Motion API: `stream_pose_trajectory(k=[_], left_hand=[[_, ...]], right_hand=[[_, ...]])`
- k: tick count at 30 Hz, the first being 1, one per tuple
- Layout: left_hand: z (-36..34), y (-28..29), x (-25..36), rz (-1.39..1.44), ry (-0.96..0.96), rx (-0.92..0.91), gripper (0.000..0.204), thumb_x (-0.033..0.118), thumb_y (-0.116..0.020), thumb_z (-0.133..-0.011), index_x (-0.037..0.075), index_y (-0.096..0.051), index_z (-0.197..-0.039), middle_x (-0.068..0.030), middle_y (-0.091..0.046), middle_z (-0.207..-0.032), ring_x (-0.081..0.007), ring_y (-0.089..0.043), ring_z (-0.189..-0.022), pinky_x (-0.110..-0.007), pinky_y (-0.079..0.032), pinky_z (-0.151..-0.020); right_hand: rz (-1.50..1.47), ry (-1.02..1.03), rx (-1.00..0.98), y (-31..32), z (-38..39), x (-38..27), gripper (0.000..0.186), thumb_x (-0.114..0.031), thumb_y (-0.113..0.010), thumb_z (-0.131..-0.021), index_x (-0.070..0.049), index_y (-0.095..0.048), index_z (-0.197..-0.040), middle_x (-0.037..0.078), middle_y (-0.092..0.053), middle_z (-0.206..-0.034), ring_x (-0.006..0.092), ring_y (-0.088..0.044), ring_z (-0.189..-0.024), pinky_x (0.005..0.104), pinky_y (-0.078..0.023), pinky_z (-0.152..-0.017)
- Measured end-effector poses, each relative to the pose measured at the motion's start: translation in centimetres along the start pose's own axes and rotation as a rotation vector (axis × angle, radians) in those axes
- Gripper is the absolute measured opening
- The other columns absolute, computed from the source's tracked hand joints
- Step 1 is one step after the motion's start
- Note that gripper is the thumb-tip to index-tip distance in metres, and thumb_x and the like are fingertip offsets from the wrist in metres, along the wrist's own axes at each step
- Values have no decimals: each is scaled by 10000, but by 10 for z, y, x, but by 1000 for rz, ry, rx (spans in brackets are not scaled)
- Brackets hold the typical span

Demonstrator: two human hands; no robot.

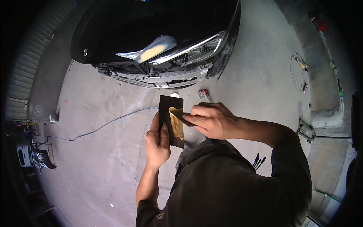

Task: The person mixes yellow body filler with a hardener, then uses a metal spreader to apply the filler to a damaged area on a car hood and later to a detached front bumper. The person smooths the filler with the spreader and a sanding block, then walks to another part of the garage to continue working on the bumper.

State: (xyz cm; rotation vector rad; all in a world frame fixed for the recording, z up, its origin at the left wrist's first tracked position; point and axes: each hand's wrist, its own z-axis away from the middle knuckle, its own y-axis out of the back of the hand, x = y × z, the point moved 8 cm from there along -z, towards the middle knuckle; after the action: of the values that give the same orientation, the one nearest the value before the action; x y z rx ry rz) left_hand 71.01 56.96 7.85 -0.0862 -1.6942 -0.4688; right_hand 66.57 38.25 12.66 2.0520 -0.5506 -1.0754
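Down at 6 o'clock off the car (132, 34) — left hand (157, 144) gripping a board (165, 108) with putty (175, 125), right hand (213, 121) at its 3 o'clock, pinching a spreader (188, 122).

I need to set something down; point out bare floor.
Bare floor lies between the blue hose and left forearm; a second patch between the car and yellow tool. Crowded: between left hand and right hand, with black board, putty and spreader.

A blue hose (72, 140) and yellow tool (301, 64) lie on grey floor (94, 166).
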Motion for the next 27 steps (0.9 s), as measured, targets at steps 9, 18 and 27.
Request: stream_pose_trajectory(k=[9, 18, 27], left_hand=[[-6, -2, 0, -13, 15, -20, 429, 83, -459, -1069, -113, -466, -1450, -220, -744, -1094, -210, -716, -1012, -309, -531, -884], [-8, 6, -2, 18, -71, 42, 409, 95, -477, -1066, -85, -493, -1434, -228, -747, -1011, -198, -716, -946, -299, -525, -829], [-2, 10, -6, -33, -71, 6, 435, 71, -468, -1063, -128, -459, -1449, -192, -739, -939, -153, -650, -782, -299, -520, -734]], right_hand=[[2, 261, -138, -4, -2, -16, 367, -10, -756, -784, -21, -743, -1150, 38, -603, -872, 214, -653, -766, 342, -531, -586], [-78, 111, -10, 4, -7, -12, 300, -55, -707, -846, -45, -739, -1145, 43, -622, -906, 226, -661, -789, 351, -548, -616], [51, 49, 39, 5, -14, -13, 340, 0, -770, -769, -39, -762, -1107, 43, -621, -847, 225, -653, -725, 342, -548, -613]])
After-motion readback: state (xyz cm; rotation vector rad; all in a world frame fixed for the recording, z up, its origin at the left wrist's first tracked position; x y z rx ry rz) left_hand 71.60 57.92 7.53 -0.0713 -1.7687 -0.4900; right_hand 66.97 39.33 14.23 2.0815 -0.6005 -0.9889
